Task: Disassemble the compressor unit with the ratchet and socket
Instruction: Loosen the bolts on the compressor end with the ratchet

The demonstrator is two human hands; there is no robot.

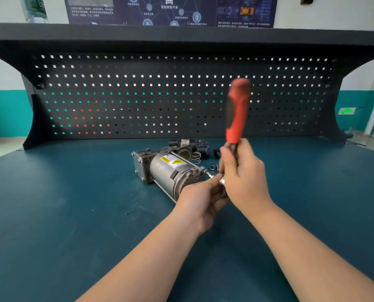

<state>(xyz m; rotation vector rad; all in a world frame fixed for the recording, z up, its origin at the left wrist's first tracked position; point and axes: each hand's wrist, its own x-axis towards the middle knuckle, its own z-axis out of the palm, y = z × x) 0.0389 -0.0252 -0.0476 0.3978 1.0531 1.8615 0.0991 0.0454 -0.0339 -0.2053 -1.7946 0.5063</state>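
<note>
The compressor unit (166, 168) lies on its side on the blue-green bench (72, 203), a grey motor cylinder with a yellow warning label. Its near end faces my hands. My right hand (245, 173) grips the ratchet (237, 112) low on its shaft, and the red handle points upward, blurred. My left hand (201, 197) pinches the socket end of the tool at a bolt on the compressor's end cap. The ratchet head and socket are mostly hidden between my fingers.
Loose parts lie behind the compressor: a black valve block (194, 146), a wire spring (196, 158) and a small nut (213, 167). A dark pegboard (160, 94) rises along the bench's far edge.
</note>
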